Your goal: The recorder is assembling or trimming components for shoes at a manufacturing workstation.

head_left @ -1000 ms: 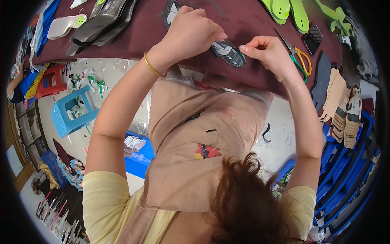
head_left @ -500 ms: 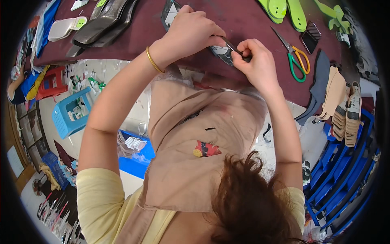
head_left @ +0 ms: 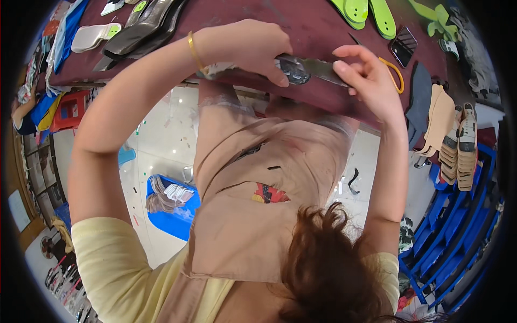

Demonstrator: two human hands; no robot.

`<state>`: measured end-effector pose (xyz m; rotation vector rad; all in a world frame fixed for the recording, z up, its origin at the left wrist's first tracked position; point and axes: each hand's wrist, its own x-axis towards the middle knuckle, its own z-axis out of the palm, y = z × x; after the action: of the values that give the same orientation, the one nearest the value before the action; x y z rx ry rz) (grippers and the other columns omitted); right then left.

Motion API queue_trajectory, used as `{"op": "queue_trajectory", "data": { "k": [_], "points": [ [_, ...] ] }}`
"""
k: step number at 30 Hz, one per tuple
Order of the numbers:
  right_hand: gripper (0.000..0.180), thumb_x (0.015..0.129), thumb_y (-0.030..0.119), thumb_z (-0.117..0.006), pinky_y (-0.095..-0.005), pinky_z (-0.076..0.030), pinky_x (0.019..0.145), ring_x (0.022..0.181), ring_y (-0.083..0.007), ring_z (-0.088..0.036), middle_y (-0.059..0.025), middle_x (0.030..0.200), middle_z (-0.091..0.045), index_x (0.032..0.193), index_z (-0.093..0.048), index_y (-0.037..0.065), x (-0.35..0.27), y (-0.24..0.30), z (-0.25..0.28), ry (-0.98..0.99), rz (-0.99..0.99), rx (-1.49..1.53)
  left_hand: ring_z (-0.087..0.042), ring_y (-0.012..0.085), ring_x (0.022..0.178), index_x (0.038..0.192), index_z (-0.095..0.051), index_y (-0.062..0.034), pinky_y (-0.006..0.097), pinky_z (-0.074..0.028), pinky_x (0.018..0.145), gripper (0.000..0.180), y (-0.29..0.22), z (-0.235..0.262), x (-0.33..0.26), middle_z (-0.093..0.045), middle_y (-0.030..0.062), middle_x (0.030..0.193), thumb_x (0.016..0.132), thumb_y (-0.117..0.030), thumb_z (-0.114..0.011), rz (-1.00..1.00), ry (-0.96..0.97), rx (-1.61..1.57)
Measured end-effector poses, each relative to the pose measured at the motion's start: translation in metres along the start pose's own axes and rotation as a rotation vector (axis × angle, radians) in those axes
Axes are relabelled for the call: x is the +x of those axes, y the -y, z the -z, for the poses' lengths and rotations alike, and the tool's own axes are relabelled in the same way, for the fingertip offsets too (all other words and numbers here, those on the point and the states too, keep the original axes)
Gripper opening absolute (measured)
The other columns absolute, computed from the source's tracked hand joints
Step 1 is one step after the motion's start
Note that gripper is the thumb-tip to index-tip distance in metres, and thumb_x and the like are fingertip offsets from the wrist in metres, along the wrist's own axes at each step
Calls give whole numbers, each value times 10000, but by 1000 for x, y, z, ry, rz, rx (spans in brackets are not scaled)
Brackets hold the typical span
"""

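Note:
My left hand (head_left: 258,48) is closed around a dark shoe sole piece (head_left: 295,72) with pale patches, at the table's near edge. The part under my palm is hidden. From the sole piece a flat dark strip (head_left: 326,72) runs out to the right. My right hand (head_left: 369,81) has that strip's far end at its thumb, the index finger raised apart and the other fingers curled below. Behind my right hand lies a pair of scissors (head_left: 398,78); an orange handle loop and a blade tip show, the rest is covered.
Dark sole pieces (head_left: 142,35) and a white one (head_left: 91,37) lie at the table's left. Lime-green soles (head_left: 382,19) and a phone (head_left: 403,47) are at the far right. Stacked beige insoles (head_left: 439,110) lie at the right edge, near blue racks (head_left: 452,226). A blue bin (head_left: 175,218) stands on the floor.
My right hand has moved right, away from the left, and the strip now stretches between them. My left hand has turned and lowered with the sole piece. The scissors are now mostly covered.

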<state>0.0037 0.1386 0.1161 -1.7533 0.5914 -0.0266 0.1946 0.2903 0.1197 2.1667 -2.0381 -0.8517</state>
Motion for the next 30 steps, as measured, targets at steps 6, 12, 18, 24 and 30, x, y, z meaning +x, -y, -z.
{"op": "queue_trajectory", "data": {
  "k": [6,12,18,24,30],
  "points": [
    [163,837,173,-692,-160,-328,488,573,-15,-497,48,664,-575,921,-587,81,2,5,-3,24,143,108,-605,338,802,827,-660,7,403,-479,721,402,-6,-5,-44,-638,145,808,753,-387,-684,99,-72,-58],
    [144,850,161,-672,-162,-332,463,564,-19,-503,24,670,-585,869,-563,68,11,0,-13,3,156,14,-597,260,863,853,-641,-40,363,-468,724,367,7,-13,-36,-602,85,854,758,-393,-673,86,-148,284],
    [179,849,159,-668,-167,-349,410,487,-29,-485,-1,638,-565,828,-520,62,36,1,-11,-13,52,168,-566,179,877,947,-566,-104,313,-437,723,391,38,-56,12,-564,11,869,744,-424,-662,-37,-549,511],
    [165,871,144,-654,-230,-484,608,741,-94,-602,-56,872,-611,964,-550,54,84,17,-20,32,70,560,-568,201,831,952,-545,-94,317,-445,691,394,43,-55,17,-561,33,824,795,-448,-615,-150,-634,429],
    [60,904,100,-567,-306,-561,686,780,-165,-647,-98,848,-648,914,-561,41,93,18,-20,-21,116,930,-596,275,758,855,-512,-72,387,-478,617,242,39,-48,21,-572,77,805,924,-303,-488,-63,-776,163]
  ]
}}
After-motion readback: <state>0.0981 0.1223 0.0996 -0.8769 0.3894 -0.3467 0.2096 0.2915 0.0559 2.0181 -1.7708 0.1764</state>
